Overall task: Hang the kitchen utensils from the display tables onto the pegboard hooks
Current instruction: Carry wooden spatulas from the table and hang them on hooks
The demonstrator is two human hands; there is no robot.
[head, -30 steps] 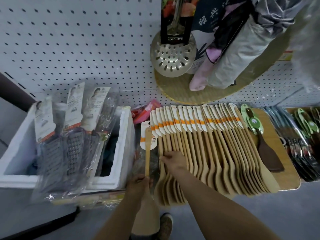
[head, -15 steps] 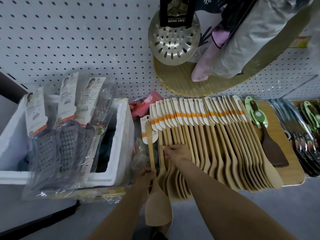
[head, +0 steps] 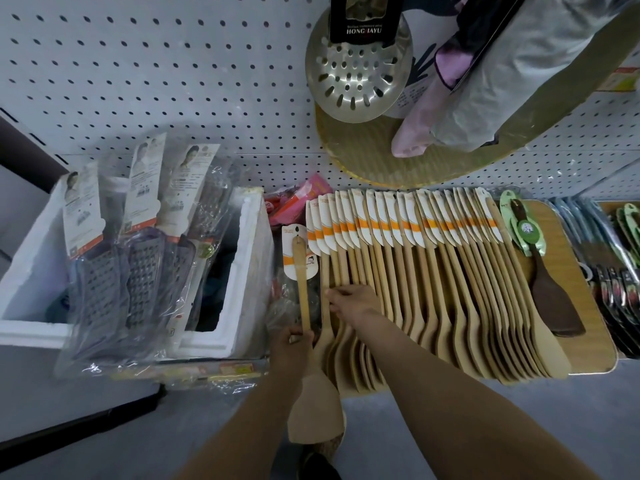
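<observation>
The left hand (head: 292, 341) is closed around the handle of one wooden spatula (head: 308, 358), held clear of the desk (head: 588, 341). The right hand (head: 349, 301) rests flat, fingers spread, on the row of spatulas (head: 433, 289). The spatula is probably light and stiff; grip mid-handle, leaving the card end free for the pegboard (head: 138, 81).

Wooden display table (head: 588, 341) carrying fanned row of bamboo spatulas (head: 433, 289); right of that row, one dark spatula (head: 550, 299), lying flat.
</observation>
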